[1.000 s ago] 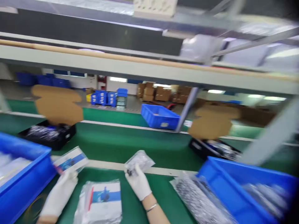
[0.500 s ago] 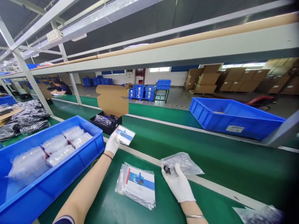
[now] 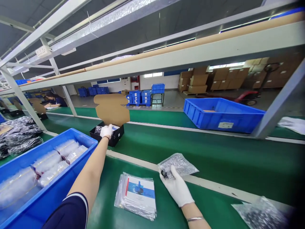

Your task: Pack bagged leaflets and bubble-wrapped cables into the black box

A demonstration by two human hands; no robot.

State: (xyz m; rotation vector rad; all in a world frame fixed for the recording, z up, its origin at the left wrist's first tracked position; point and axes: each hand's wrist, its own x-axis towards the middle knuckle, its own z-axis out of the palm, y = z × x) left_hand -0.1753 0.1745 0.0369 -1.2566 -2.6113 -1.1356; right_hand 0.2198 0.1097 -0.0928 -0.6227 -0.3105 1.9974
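Floor [image 3: 172, 101] of a workroom spreads behind, with stacked cartons [image 3: 221, 81] and blue crates [image 3: 137, 98]. The green bench [image 3: 105, 203], crossed lengthwise by pale strips [image 3: 132, 159], carries a long blue bin [image 3: 82, 160] of wrapped packs [image 3: 47, 161]. An open black box [image 3: 116, 139] stands just beyond the nearest strip, its brown lid [image 3: 111, 109] raised; a stack of bagged cards [image 3: 140, 194] lies nearer. The right hand [image 3: 176, 187] pinches a clear bag [image 3: 183, 163] between thumb and fingers. The left hand [image 3: 106, 130] is in the box, a blue-and-white card [image 3: 115, 128] beside it; whether that grip is spread or pinching I cannot tell. Best, I judge, to lay the card flat below the rim, press lightly, and hold the bag clear of the box.
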